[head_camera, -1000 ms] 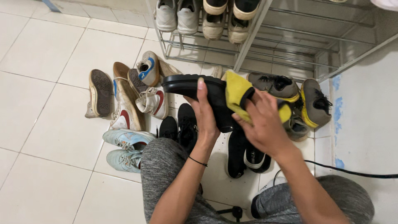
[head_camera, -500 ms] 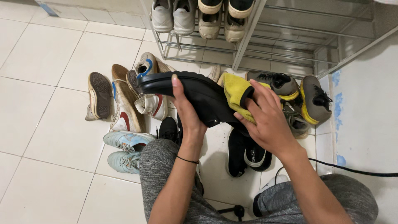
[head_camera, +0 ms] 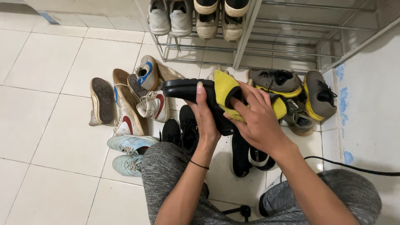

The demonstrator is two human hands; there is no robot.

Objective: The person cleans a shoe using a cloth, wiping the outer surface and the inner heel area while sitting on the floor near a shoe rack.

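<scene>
The left hand (head_camera: 206, 118) gripped a black leather shoe with a thick black sole (head_camera: 196, 93), fingers wrapped around its middle from below and one fingertip showing over the upper edge, so that the shoe was held level above the floor with its toe pointing left. The right hand (head_camera: 256, 121) pressed a crumpled yellow cloth (head_camera: 227, 89) against the heel end of that shoe, its fingers slightly spread and laid flat over the cloth. Beneath the hands, on the white tiled floor (head_camera: 50, 58), lay a scatter of footwear: a pair of pale blue sneakers (head_camera: 127, 152) beside the person's grey-trousered knee (head_camera: 166, 162), white high-top sneakers with red and blue marks (head_camera: 143, 93), and grey shoes with yellow trim (head_camera: 291, 89) to the right. A metal wire shoe rack (head_camera: 250, 39) stood just behind, with white and beige sneakers (head_camera: 196, 18) on its shelf. A black cable (head_camera: 354, 166) ran across the floor at the right.
</scene>
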